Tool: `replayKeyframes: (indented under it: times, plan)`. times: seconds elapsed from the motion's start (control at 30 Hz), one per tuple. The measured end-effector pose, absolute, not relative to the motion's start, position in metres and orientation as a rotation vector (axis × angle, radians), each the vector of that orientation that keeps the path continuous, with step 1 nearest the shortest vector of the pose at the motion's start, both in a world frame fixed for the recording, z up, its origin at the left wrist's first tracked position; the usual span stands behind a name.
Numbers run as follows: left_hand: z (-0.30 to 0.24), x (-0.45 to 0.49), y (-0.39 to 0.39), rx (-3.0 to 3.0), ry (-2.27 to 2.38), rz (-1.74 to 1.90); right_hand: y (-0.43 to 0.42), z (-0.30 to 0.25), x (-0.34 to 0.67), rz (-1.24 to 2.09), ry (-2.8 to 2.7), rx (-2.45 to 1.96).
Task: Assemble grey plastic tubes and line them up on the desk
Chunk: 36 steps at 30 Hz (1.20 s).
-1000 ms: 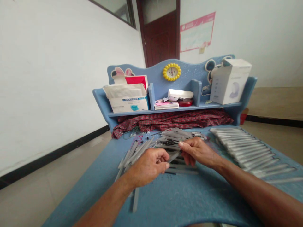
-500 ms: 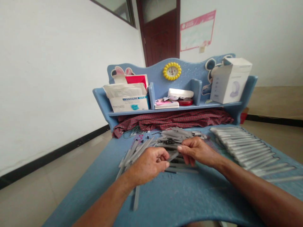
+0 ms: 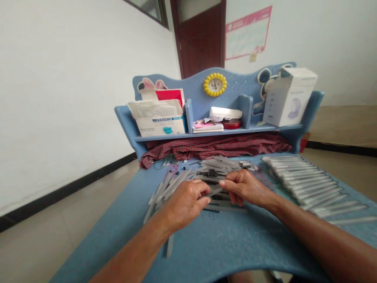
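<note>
My left hand [image 3: 190, 199] is closed, with thumb and fingers pinching one end of a translucent grey pen barrel [image 3: 216, 192]. The other end of this barrel runs to my right hand [image 3: 244, 188], whose thumb and fingers are pinched around it. Below and behind both hands lies a pile of loose grey pen parts [image 3: 219, 164], with black pieces among them. Another heap of grey barrels [image 3: 165, 188] fans out left of my left hand, partly covered by it. To the right, finished-looking pens [image 3: 306, 181] lie side by side in a row.
The blue desk [image 3: 224, 243] carries a raised shelf with a mask box [image 3: 161, 124], papers [image 3: 207, 127], a red tin [image 3: 231, 124] and a white box [image 3: 290, 98]. Checked red cloth [image 3: 215, 145] is bunched under the shelf. Small black bits [image 3: 177, 173] lie near it.
The view has shifted slightly. Both hands stay almost in place, still gripping the barrel between them; the pen row and the heaps look the same.
</note>
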State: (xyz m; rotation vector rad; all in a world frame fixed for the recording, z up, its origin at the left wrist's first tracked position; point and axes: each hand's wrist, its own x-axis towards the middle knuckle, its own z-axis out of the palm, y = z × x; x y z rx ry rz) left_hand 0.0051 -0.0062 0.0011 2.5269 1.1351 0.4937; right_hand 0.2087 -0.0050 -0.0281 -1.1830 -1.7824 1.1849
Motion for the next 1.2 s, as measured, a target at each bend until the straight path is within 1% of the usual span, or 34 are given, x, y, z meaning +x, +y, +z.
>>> replayKeyframes:
  times: [0.17, 0.4, 0.47, 0.57, 0.7, 0.83, 0.93, 1.03, 1.2]
  plan:
    - [-0.001, 0.007, -0.007, 2.731, 1.153, 0.475, -0.007, -0.027, 0.206, 1.157, -1.755, -1.272]
    - [-0.002, 0.007, -0.007, 2.720, 1.162, 0.565, -0.009, -0.023, 0.204, 1.140, -1.716, -1.280]
    - [0.001, 0.006, -0.006, 2.618, 1.201, 0.655, -0.008, -0.022, 0.205, 1.125, -1.705, -1.259]
    - [0.004, 0.006, -0.003, 2.312, 1.255, 0.796, -0.005, -0.022, 0.209, 1.113, -1.719, -1.255]
    - [0.006, 0.007, -0.001, 1.880, 1.213, 0.899, -0.003, -0.024, 0.214, 1.202, -1.798, -1.208]
    - [0.010, 0.009, -0.002, 1.645, 1.192, 0.971, -0.008, -0.027, 0.212, 1.269, -1.964, -1.082]
    - [0.011, 0.008, -0.002, 1.591, 1.163, 1.018, -0.014, -0.028, 0.207, 1.149, -2.138, -1.040]
    - [0.011, 0.006, 0.000, 1.587, 1.159, 1.061, -0.020, -0.028, 0.203, 0.909, -2.297, -1.078]
    - [0.010, 0.000, 0.005, 1.589, 1.176, 1.118, -0.023, -0.029, 0.200, 0.573, -2.352, -1.197]
